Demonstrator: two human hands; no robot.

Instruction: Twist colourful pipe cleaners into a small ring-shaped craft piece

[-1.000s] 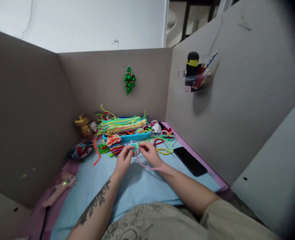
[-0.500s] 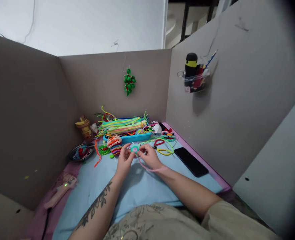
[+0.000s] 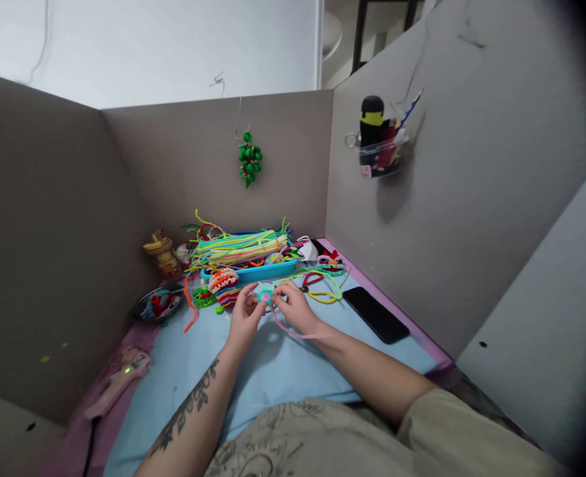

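My left hand (image 3: 245, 319) and my right hand (image 3: 295, 308) meet over the middle of the table, both closed on a small round pipe-cleaner piece (image 3: 265, 297). It has a teal ring around a pink-lilac centre. A loose pink pipe cleaner (image 3: 293, 333) trails from it under my right hand toward the wrist. My left thumb presses the piece's lower edge, while my right fingertips pinch its right side. Just left of my left hand lies a striped pipe-cleaner piece (image 3: 227, 295) with an orange and cream part (image 3: 223, 280) above it.
Behind my hands stands a blue tray (image 3: 273, 270) heaped with pipe cleaners (image 3: 238, 248). Scissors (image 3: 315, 281) and a black phone (image 3: 376, 315) lie right; a dark bowl (image 3: 146, 317) and pink glue gun (image 3: 118, 381) left. Grey panels (image 3: 213, 159) enclose the table; a green ornament (image 3: 249, 160) hangs there.
The whole view has shifted slightly, so things appear a little further left. Both hands keep their hold on the round piece, with only slight finger movement.
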